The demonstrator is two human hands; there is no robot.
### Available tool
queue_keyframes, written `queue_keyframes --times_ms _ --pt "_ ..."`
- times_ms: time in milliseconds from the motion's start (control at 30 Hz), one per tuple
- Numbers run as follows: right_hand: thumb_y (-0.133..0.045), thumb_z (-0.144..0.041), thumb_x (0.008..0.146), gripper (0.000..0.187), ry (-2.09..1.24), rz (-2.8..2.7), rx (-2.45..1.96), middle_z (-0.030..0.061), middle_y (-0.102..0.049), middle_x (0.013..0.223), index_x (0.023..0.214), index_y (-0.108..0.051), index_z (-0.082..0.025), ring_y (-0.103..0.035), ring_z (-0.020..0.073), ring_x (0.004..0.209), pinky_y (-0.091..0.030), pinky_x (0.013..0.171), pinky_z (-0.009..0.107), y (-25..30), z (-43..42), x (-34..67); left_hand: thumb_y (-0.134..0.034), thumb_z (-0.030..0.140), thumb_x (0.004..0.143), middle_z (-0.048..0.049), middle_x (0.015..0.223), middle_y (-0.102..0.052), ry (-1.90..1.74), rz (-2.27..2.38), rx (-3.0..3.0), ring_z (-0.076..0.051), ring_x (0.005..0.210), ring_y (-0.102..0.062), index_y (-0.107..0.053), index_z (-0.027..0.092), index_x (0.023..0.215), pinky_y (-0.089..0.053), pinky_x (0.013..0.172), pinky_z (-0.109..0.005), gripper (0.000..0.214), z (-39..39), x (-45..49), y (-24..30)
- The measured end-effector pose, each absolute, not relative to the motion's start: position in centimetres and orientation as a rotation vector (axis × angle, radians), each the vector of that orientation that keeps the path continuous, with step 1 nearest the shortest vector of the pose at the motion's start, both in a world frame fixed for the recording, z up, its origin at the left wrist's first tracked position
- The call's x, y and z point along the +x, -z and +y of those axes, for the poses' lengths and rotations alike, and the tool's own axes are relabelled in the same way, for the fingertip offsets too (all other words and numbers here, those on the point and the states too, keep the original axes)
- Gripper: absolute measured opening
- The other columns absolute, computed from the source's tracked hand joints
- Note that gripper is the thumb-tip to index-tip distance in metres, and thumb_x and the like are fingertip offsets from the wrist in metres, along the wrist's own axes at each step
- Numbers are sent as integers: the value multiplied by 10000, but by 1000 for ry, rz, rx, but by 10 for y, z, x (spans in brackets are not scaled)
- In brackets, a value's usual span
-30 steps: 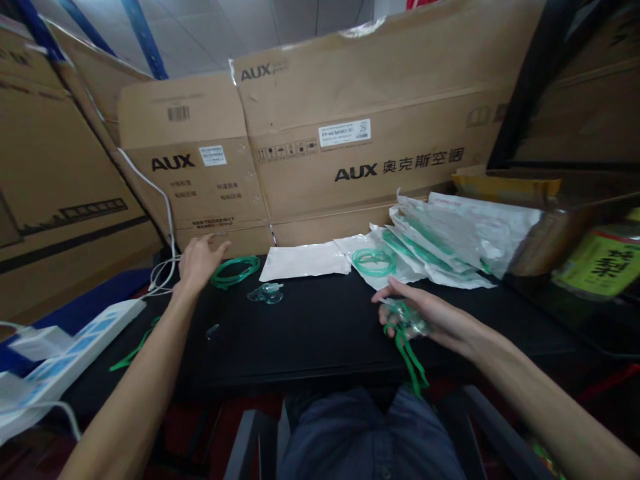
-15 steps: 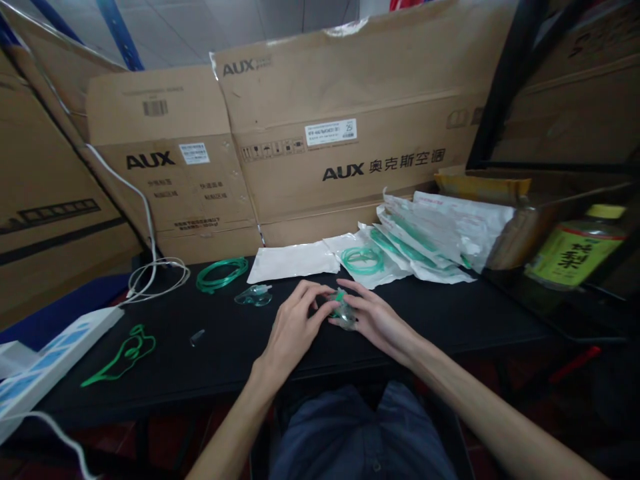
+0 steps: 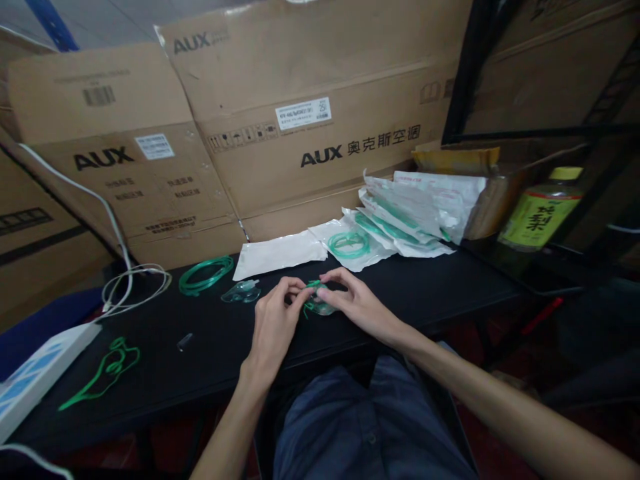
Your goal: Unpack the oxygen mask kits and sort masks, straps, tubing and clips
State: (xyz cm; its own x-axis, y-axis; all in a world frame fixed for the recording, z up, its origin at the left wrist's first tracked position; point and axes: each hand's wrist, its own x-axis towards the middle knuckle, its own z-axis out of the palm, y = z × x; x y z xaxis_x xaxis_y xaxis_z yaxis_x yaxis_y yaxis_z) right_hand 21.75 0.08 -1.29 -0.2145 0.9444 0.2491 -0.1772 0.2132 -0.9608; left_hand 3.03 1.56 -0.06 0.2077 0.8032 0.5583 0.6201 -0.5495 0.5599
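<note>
Both the left hand [image 3: 273, 317] and right hand [image 3: 361, 303] pinch a clear oxygen mask [image 3: 321, 307] near the tabletop's [image 3: 225, 343] front edge; probably light, flexible, slippery: grip its rim.

Clear plastic piece [image 3: 324, 307] part-hidden by left hand [image 3: 274, 317] and right hand [image 3: 363, 305] (full shape unreadable). 1 power strip [image 3: 47, 375] cut off at left edge. Carton [image 3: 150, 167] small print blurred.

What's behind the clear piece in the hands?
Behind the clear piece, across some black table, lie a flat white packet and another packet showing green tubing. The left hand and right hand cover some table there, which cannot be seen.
</note>
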Motion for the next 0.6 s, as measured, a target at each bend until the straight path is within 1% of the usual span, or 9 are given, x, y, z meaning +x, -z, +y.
queue_keyframes --times_ms 133,233,300,367,433,500,600 --pt "-726 -336 863 339 -1135 -1472 -846 24 -660 1076 1121 -541 -217 -682 132 811 -571 759 276 16 -3 214 -622 268 970 -20 926 -762 -1141 1355 2400 -203 827 -733 -683 235 971 -549 795 -301 69 16 29 2" --pt "-696 -267 839 313 -909 -1563 -897 63 -650 1174 1108 -544 -215 -699 162 866 -583 785 306 17 -7 211 -604 233 981 -27 973 -761 -1110 1288 2450 -202 870 -726 -685 224 1007 -541 845 -300 85 15 29 2" --pt "-656 -240 849 226 -721 -1618 -950 85 -657 1194 1055 -566 -213 -699 202 948 -574 851 350 16 -9 209 -596 230 989 -28 991 -756 -1101 1232 2472 -199 893 -720 -685 220 1010 -532 868 -296 92 14 29 2" --pt "-601 -227 889 105 -561 -1652 -1000 93 -688 1132 992 -585 -214 -689 234 1006 -544 916 388 15 -10 210 -572 232 1006 -29 1020 -748 -1093 1164 2496 -196 931 -711 -686 224 1011 -519 889 -295 115 13 29 1" --pt "-568 -241 934 45 -470 -1674 -1014 89 -708 1063 961 -598 -222 -687 243 1013 -524 937 391 14 -11 210 -539 239 1024 -31 1027 -737 -1090 1122 2509 -191 938 -700 -679 227 1016 -512 881 -291 141 11 30 0" --pt "-552 -272 968 63 -445 -1708 -1008 79 -716 1032 956 -603 -237 -694 237 978 -525 912 370 15 -11 210 -502 256 1042 -32 999 -722 -1097 1118 2509 -183 906 -690 -661 227 1012 -508 849 -287 164 9 32 -2" --pt "-501 -295 1000 116 -449 -1730 -1030 65 -728 1006 935 -589 -255 -701 234 942 -525 880 349 15 -12 208 -454 290 1058 -35 924 -683 -1112 1141 2542 -177 851 -662 -628 220 953 -497 812 -289 215 6 35 -5"
